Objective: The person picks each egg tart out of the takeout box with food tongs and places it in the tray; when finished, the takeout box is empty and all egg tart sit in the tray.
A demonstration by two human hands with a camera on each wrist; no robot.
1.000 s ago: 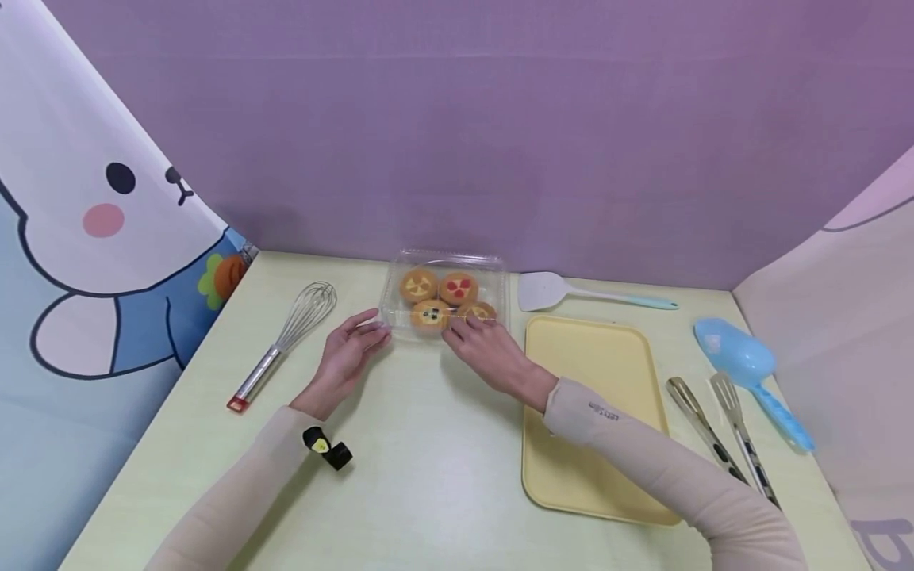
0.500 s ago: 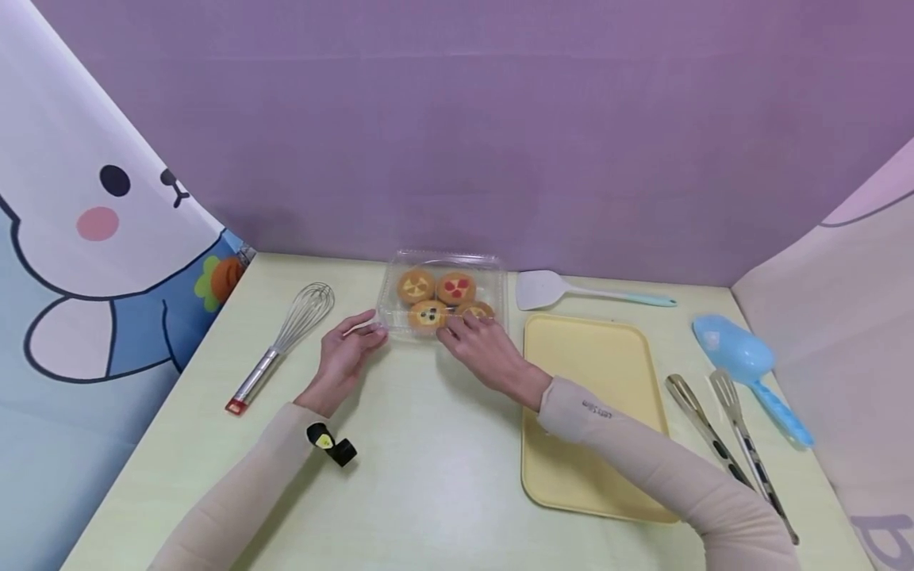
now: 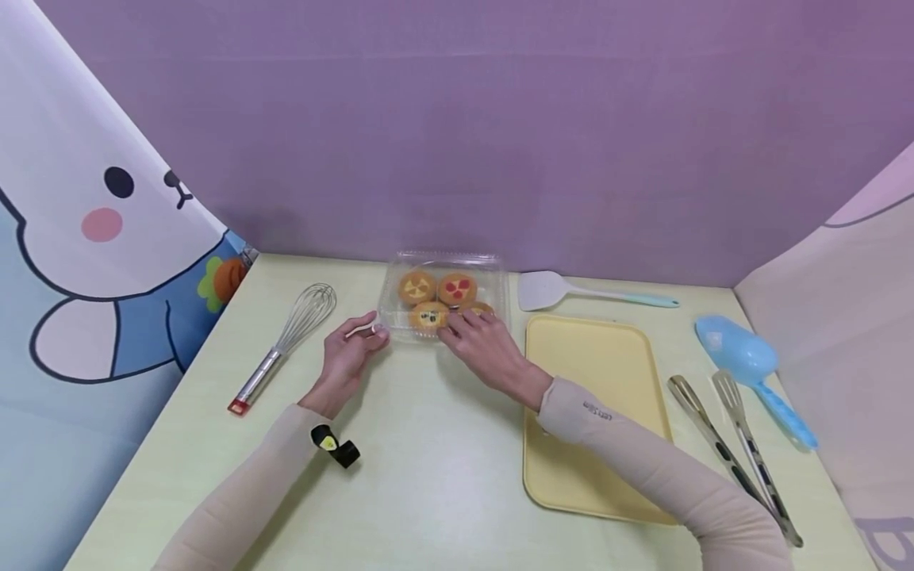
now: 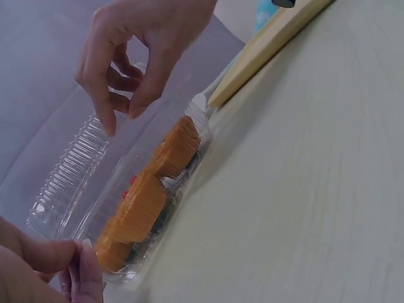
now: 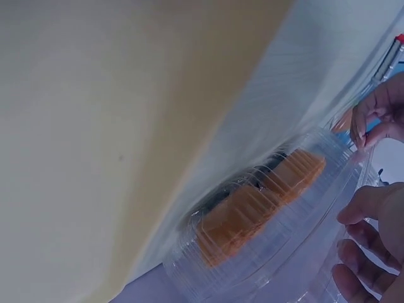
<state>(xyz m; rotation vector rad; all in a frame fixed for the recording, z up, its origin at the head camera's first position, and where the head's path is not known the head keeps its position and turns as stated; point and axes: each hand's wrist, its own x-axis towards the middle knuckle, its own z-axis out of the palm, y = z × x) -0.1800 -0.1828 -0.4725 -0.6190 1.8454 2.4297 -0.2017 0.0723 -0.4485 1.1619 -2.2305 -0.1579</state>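
Observation:
A clear plastic clamshell container (image 3: 391, 297) stands at the back middle of the table. Inside sit several round orange-brown tarts (image 3: 417, 287) with yellow, red and dark toppings. My left hand (image 3: 348, 357) pinches the container's front left corner between thumb and fingers. Over the front right part is my right hand (image 3: 481, 345), its fingers loosely bent. From the left wrist view, a gap shows between the thumb and index finger of that right hand (image 4: 136, 53), close to the ribbed plastic edge; whether they touch it I cannot tell. In the head view this hand partly covers one tart.
A yellow tray (image 3: 596, 492) lies under my right forearm. Behind it is a white spatula (image 3: 543, 291) with a mint handle. A blue scoop (image 3: 739, 350) and metal tongs (image 3: 743, 432) lie at the right. On the left rests a whisk (image 3: 286, 341). A purple curtain (image 3: 457, 143) rises behind.

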